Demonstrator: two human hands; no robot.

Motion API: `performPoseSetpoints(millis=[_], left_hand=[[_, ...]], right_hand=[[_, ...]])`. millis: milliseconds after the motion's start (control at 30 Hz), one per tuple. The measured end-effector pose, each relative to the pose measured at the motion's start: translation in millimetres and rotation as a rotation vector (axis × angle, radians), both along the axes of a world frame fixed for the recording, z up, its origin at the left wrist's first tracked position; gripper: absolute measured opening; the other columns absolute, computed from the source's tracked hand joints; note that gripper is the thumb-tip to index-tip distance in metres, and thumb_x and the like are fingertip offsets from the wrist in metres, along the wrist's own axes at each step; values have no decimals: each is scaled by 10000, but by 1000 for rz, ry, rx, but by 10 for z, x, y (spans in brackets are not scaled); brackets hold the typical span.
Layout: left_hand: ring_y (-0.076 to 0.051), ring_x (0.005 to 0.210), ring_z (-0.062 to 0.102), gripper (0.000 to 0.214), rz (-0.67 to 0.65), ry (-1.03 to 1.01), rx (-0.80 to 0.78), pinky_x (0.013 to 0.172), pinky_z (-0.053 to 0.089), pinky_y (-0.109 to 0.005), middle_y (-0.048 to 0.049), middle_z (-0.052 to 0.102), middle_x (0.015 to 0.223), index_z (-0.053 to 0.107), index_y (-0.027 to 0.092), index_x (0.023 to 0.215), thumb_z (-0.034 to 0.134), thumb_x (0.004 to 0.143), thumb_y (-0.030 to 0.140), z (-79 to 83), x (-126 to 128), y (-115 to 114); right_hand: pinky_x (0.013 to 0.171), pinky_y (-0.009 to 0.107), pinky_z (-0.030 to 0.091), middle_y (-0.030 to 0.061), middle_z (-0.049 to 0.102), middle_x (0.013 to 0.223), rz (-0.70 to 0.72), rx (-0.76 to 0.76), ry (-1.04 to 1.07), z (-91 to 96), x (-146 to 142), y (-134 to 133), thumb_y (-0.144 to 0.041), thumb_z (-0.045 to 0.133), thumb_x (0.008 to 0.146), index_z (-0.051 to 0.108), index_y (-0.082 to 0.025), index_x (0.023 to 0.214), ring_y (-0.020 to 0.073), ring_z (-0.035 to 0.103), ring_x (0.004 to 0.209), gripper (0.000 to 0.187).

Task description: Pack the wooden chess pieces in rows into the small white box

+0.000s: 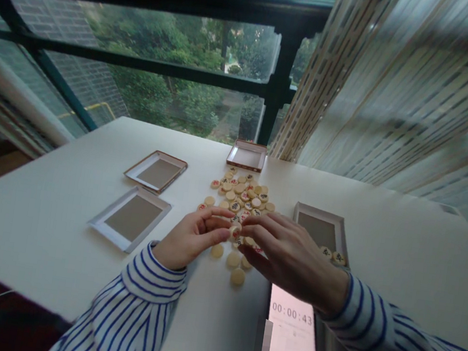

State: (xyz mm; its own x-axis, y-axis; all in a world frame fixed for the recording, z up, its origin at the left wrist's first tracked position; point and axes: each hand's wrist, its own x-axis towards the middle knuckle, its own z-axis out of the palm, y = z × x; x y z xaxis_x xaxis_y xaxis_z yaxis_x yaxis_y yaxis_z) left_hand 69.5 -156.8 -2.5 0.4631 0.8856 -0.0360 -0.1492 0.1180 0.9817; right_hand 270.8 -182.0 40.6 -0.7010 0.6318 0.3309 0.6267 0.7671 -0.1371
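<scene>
Several round wooden chess pieces (243, 195) with red or black characters lie in a loose pile on the white table (50, 213). My left hand (193, 236) pinches one piece (234, 232) between thumb and fingers at the pile's near edge. My right hand (288, 253) hovers just right of it, its fingers stretched over the pieces and its fingertips close to the pinched piece. Both arms wear blue-striped white sleeves.
Four shallow box trays lie around the pile: two at the left (132, 218) (156, 170), one at the back (246, 155), one at the right (322, 228) with a few pieces in it. A phone (291, 329) near the front edge shows a timer. Beyond the table are a window and curtains.
</scene>
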Motion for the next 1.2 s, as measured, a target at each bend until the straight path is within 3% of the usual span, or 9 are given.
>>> performPoseSetpoints(millis=[367, 433, 600, 733, 933, 1200], left_hand=[[-139, 745, 632, 319, 43, 80, 92, 630, 473, -225, -53, 691, 822, 561, 146, 1013, 660, 740, 280, 11, -97, -31], [-157, 791, 634, 308, 152, 142, 155, 643, 480, -238, -76, 693, 876, 576, 140, 996, 643, 748, 311, 0, -151, -40], [-146, 726, 619, 295, 598, 373, 357, 688, 486, -265, -75, 686, 853, 611, 132, 946, 593, 767, 366, -116, -311, -26], [-142, 692, 611, 294, 803, 485, 434, 637, 482, -251, -62, 678, 816, 600, 138, 987, 551, 787, 349, -198, -383, -5], [-112, 611, 564, 263, 839, 634, 518, 576, 448, -218, -48, 679, 809, 599, 157, 997, 520, 802, 314, -201, -394, 7], [-110, 597, 556, 268, 863, 640, 496, 546, 430, -210, -44, 672, 796, 597, 159, 997, 509, 802, 319, -225, -407, 19]], right_hand=[[766, 304, 406, 68, 605, 979, 48, -41, -4, -46, -178, 70, -259, 400, 907, 541, -164, 922, 159, 518, 884, 171], [763, 299, 401, 71, 609, 956, 42, -61, -10, -61, -201, 97, -254, 411, 900, 544, -165, 920, 159, 520, 886, 161], [753, 293, 379, 73, 625, 901, 36, -89, -68, -103, -278, 171, -241, 416, 901, 559, -163, 916, 157, 514, 880, 163], [746, 304, 347, 56, 636, 879, 60, -84, -144, -135, -389, 199, -253, 399, 913, 570, -172, 916, 155, 506, 841, 190], [702, 319, 296, 30, 644, 851, 97, -37, -250, -194, -573, 197, -267, 411, 911, 577, -186, 859, 159, 497, 799, 192], [658, 326, 268, 20, 636, 806, 88, 31, -306, -322, -723, 214, -236, 439, 894, 558, -177, 801, 164, 488, 768, 163]])
